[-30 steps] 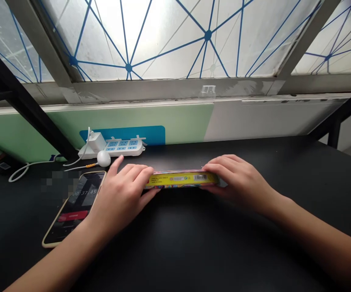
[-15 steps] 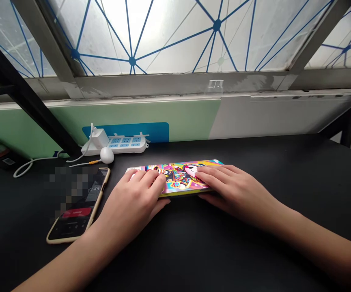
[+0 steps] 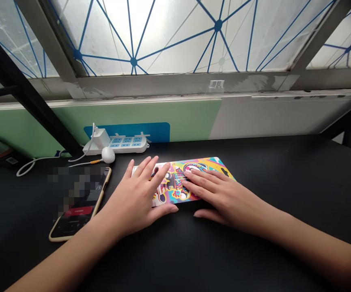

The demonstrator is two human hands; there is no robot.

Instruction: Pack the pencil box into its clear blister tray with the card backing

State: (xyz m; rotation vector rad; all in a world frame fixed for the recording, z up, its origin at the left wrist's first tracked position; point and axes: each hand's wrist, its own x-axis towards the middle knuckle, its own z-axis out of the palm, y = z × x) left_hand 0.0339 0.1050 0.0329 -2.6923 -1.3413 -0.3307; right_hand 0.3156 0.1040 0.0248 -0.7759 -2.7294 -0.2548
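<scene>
A flat, brightly coloured rectangular package (image 3: pixel 175 190) with cartoon pictures lies on the black table, a dark hanger-shaped mark near its right end. Over its left end is my left hand (image 3: pixel 146 190), fingers spread and stretched out, thumb at the near edge. My right hand (image 3: pixel 216 188) rests its extended fingers on the right half, with the thumb apart and close to the tabletop. Both hands are open and neither grips the package. Parts of its left end and its near right corner are hidden beneath the hands.
A phone (image 3: pixel 79 211) in a pale case lies left of my left hand. Behind it are a white power strip (image 3: pixel 129 145) with a plugged-in adapter (image 3: pixel 101 138), a round white object (image 3: pixel 108 155) and a cable (image 3: pixel 31 166). A dark bottle (image 3: pixel 1 154) lies at far left.
The package now lies flatter, its printed face more fully seen. My left fingers have straightened and spread; my right hand has slid slightly left across the package, its thumb coming off the edge.
</scene>
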